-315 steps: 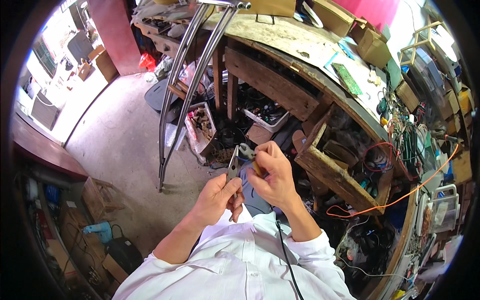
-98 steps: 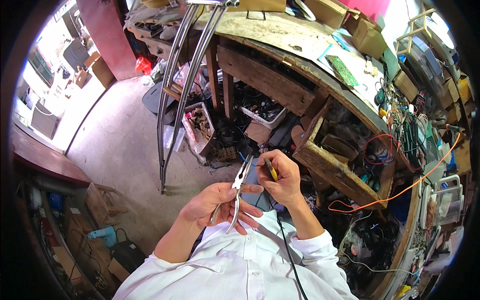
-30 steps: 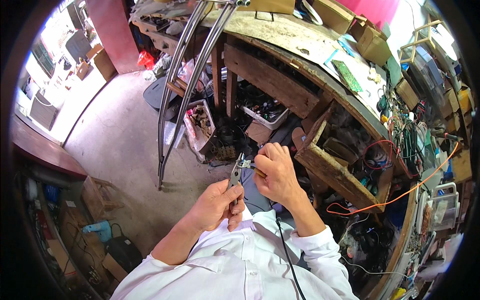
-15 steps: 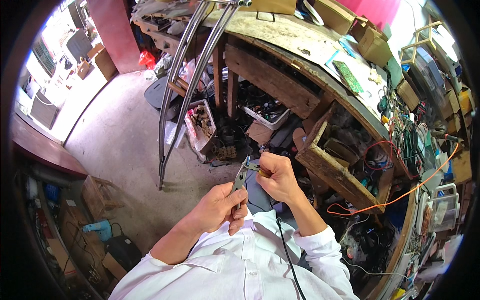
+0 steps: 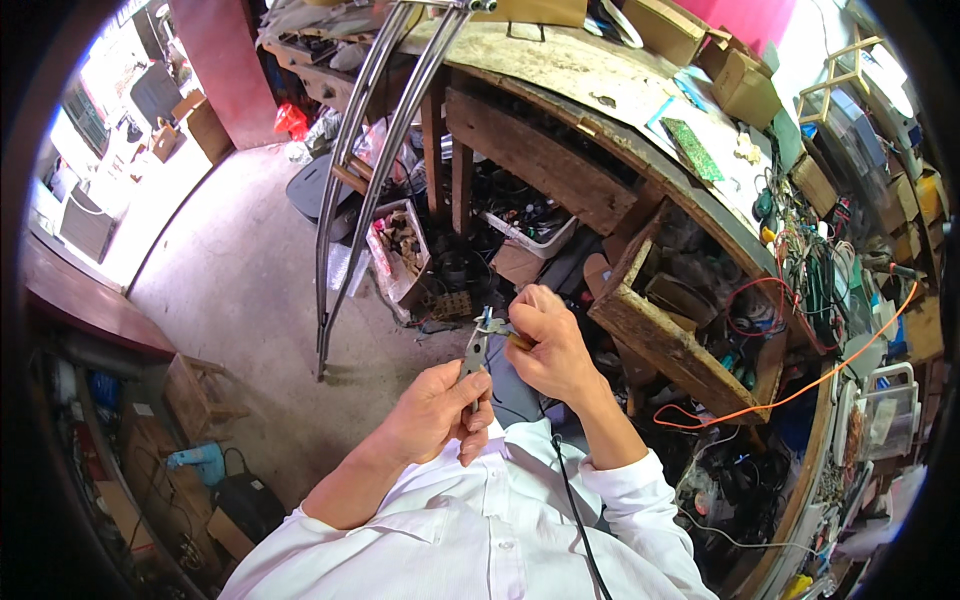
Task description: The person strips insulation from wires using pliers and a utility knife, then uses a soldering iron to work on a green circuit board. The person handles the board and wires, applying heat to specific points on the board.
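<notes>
My left hand (image 5: 442, 405) is closed around a flat grey metal tool (image 5: 476, 352) with a round hole in it, its narrow end pointing up and away from me. In my right hand (image 5: 553, 345) is a pair of pliers (image 5: 519, 341) with yellow handles, mostly hidden by the curled fingers. Their metal jaws meet the upper end of the grey tool, in front of my chest. A tiny blue and whitish piece (image 5: 487, 314) shows where the two tools come together; it is too small to name.
Ahead stands a wooden workbench (image 5: 560, 60), with an open wooden drawer (image 5: 690, 350) at my right. A curved metal tube frame (image 5: 335, 215) leans against the bench. Beneath it are a box of scraps (image 5: 405, 250) and a white bin (image 5: 540, 240). An orange cable (image 5: 800, 400) hangs at right.
My right hand has shifted slightly left and up, turning the pliers' jaws across the tip of the grey tool. My left hand has barely moved and keeps its grip.
</notes>
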A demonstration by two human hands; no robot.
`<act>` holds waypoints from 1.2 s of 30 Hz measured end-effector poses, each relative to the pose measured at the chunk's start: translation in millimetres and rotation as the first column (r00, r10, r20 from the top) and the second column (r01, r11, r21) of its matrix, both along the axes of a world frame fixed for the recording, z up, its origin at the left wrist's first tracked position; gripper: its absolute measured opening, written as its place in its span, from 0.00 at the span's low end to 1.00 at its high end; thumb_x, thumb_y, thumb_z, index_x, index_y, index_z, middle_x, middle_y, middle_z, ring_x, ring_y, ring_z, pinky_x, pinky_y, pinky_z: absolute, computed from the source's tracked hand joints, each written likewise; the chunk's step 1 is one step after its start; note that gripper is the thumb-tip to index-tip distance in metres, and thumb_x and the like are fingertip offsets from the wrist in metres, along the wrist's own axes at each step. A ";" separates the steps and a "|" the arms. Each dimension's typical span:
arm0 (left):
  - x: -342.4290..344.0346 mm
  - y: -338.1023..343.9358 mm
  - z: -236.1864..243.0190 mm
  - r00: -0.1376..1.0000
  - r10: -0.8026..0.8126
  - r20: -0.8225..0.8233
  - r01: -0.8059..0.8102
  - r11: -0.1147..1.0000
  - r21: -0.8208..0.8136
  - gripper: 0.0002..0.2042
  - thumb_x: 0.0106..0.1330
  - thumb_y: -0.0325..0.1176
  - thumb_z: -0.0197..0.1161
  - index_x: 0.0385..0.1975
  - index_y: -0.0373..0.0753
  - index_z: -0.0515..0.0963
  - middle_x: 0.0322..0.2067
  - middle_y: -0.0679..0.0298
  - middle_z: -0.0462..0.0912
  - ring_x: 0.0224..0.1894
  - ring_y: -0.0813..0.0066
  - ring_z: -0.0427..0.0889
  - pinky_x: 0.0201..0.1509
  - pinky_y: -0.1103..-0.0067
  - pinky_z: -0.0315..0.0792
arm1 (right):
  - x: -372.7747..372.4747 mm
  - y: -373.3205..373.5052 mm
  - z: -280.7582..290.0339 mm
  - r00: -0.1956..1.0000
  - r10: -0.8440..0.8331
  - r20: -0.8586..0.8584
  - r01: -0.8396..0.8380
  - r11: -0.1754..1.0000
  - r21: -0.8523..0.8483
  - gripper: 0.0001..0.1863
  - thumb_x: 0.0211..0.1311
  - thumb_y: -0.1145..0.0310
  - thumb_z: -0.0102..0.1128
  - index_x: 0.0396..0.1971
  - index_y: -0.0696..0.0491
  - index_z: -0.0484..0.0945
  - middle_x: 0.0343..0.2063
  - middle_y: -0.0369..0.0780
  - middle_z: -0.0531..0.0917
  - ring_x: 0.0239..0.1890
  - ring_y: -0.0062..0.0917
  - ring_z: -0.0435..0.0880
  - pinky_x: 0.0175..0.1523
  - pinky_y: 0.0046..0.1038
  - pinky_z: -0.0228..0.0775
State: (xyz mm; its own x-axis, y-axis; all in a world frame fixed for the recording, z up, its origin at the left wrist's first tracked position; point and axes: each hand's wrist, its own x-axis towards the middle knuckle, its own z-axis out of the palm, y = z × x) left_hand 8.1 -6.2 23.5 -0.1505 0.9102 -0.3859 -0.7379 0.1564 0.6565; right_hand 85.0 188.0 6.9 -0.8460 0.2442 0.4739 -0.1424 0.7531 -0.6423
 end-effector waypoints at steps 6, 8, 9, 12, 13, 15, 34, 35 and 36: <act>-1.5 -2.9 -1.3 0.993 -0.026 -0.111 0.020 0.998 -0.059 0.14 0.78 0.42 0.49 0.34 0.37 0.65 0.21 0.64 0.69 0.16 0.73 0.73 0.17 0.76 0.71 | 1.0 5.3 20.0 1.000 -0.004 -0.021 0.013 0.905 0.424 0.13 0.34 0.77 0.66 0.19 0.52 0.69 0.25 0.39 0.71 0.30 0.34 0.71 0.33 0.34 0.61; -0.5 -3.2 -3.1 0.990 -0.065 -0.128 0.058 0.997 -0.060 0.14 0.78 0.42 0.48 0.34 0.37 0.64 0.20 0.64 0.69 0.16 0.73 0.73 0.17 0.76 0.70 | 0.4 7.3 12.3 0.998 0.006 -0.069 0.021 0.923 0.384 0.13 0.34 0.79 0.63 0.17 0.53 0.66 0.23 0.40 0.70 0.25 0.35 0.70 0.28 0.34 0.59; -0.6 -3.1 -2.3 0.991 -0.072 -0.112 0.067 0.996 -0.051 0.14 0.78 0.42 0.48 0.34 0.37 0.64 0.20 0.64 0.69 0.16 0.72 0.73 0.17 0.76 0.70 | 1.1 6.6 9.9 0.998 -0.003 -0.063 0.023 0.947 0.320 0.13 0.34 0.80 0.63 0.16 0.54 0.65 0.21 0.40 0.69 0.24 0.35 0.69 0.26 0.34 0.58; -0.7 -3.5 2.5 0.994 -0.092 -0.065 0.091 0.995 -0.029 0.14 0.78 0.42 0.48 0.34 0.37 0.64 0.20 0.64 0.68 0.16 0.72 0.73 0.17 0.76 0.70 | 4.6 4.7 3.4 1.000 0.000 0.009 0.000 0.995 0.095 0.13 0.35 0.80 0.62 0.16 0.57 0.63 0.18 0.42 0.67 0.21 0.37 0.68 0.24 0.34 0.57; -0.6 -3.8 3.8 0.994 -0.099 -0.051 0.098 0.995 -0.026 0.14 0.78 0.42 0.47 0.34 0.37 0.64 0.20 0.64 0.68 0.16 0.72 0.73 0.17 0.76 0.70 | 5.8 5.9 1.2 0.998 0.025 0.064 -0.025 1.000 -0.001 0.13 0.36 0.80 0.61 0.17 0.59 0.63 0.18 0.43 0.68 0.22 0.39 0.70 0.25 0.35 0.58; -0.8 -3.8 3.4 0.994 -0.099 -0.043 0.098 0.995 -0.023 0.14 0.79 0.42 0.47 0.34 0.37 0.64 0.20 0.64 0.68 0.16 0.71 0.73 0.17 0.75 0.70 | 7.9 6.5 -0.9 0.989 0.067 0.132 -0.042 0.983 -0.178 0.13 0.37 0.80 0.61 0.18 0.60 0.62 0.18 0.43 0.66 0.22 0.38 0.69 0.25 0.34 0.58; 1.7 3.5 -7.8 0.995 0.069 0.066 -0.070 0.997 0.014 0.13 0.78 0.41 0.49 0.36 0.37 0.65 0.21 0.62 0.70 0.15 0.69 0.75 0.16 0.74 0.72 | 1.8 -17.3 -11.3 0.962 -0.091 0.259 0.211 0.849 -0.485 0.10 0.49 0.77 0.66 0.21 0.56 0.70 0.19 0.31 0.70 0.24 0.16 0.66 0.30 0.24 0.59; 2.3 4.3 -7.0 0.995 0.072 0.065 -0.073 0.997 0.004 0.13 0.78 0.41 0.49 0.36 0.37 0.65 0.21 0.62 0.71 0.15 0.69 0.75 0.16 0.74 0.72 | 1.6 -17.3 -14.5 0.960 -0.099 0.264 0.223 0.838 -0.498 0.09 0.49 0.78 0.65 0.21 0.56 0.71 0.19 0.31 0.71 0.24 0.16 0.66 0.30 0.24 0.58; 2.3 4.8 -7.2 0.997 0.063 0.054 -0.063 0.998 -0.001 0.13 0.78 0.41 0.49 0.36 0.37 0.65 0.21 0.62 0.71 0.15 0.69 0.75 0.16 0.74 0.72 | 0.6 -17.0 -17.1 0.958 -0.106 0.266 0.233 0.828 -0.509 0.08 0.49 0.78 0.65 0.21 0.55 0.72 0.19 0.31 0.72 0.25 0.17 0.67 0.30 0.23 0.58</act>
